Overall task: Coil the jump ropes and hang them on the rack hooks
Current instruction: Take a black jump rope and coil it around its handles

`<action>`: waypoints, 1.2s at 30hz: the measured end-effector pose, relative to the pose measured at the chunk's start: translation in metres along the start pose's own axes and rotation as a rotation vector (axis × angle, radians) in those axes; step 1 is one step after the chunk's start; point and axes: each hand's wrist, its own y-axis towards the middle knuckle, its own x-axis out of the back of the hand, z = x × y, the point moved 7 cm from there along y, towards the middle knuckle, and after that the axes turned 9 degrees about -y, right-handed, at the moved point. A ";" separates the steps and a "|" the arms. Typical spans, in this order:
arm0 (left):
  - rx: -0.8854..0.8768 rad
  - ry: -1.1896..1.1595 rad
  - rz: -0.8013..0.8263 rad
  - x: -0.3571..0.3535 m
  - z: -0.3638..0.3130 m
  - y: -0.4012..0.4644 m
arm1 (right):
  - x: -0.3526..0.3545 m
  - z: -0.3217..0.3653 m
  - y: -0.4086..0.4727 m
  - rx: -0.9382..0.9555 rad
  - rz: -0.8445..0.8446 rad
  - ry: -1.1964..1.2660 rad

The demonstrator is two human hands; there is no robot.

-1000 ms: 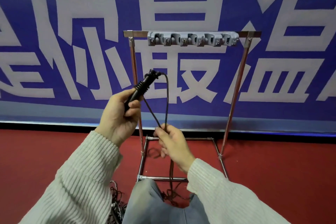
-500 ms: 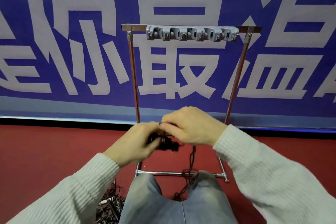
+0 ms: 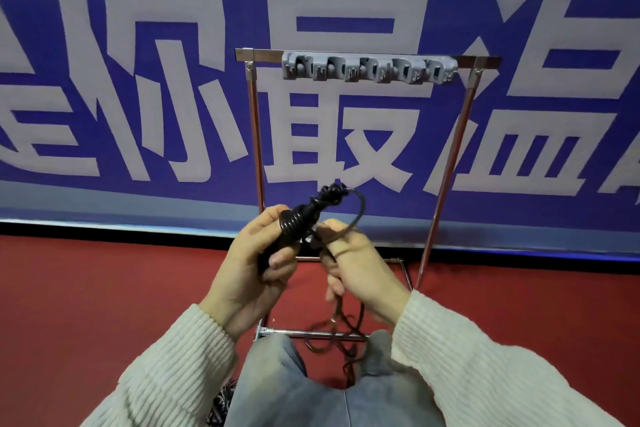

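Cord is now building up in tight turns around the black jump-rope handles, which the left hand is gripping with its fingers curled round the lower part; half a second ago both hands were bunched together low over the work, and a second ago the handle was showing bare with no wraps on it. Fingers of the right hand are pinching the rope just beside the handles, and a short loop is arching from the handle tips over to that hand. Slack is trailing down past the knees in a loose tangle on the red floor, so much coiling is probably remaining. Behind, the metal rack is standing with its grey hook strip carrying nothing yet.
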 end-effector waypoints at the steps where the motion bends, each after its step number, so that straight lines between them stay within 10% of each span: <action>1: 0.006 -0.058 -0.020 0.001 0.000 0.001 | -0.003 -0.005 -0.001 -0.043 0.000 0.006; 5: -0.074 0.051 -0.234 0.011 -0.010 0.004 | -0.008 -0.008 -0.006 -0.051 0.042 -0.119; 10: -0.372 0.746 -0.551 0.035 -0.035 0.001 | -0.012 -0.004 -0.019 0.039 0.199 -0.608; 18: -0.385 1.780 -0.155 0.019 -0.015 0.005 | 0.015 0.042 -0.021 0.273 0.145 -1.319; 22: -0.129 1.454 0.216 -0.001 0.002 -0.008 | 0.037 0.044 0.000 0.227 0.176 -0.903; 27: 0.015 0.499 0.043 0.008 -0.004 -0.011 | 0.030 0.016 0.003 0.024 0.241 -0.244; 36: 0.123 -0.353 -0.005 0.016 0.014 -0.006 | -0.019 -0.008 -0.015 -0.330 0.067 0.457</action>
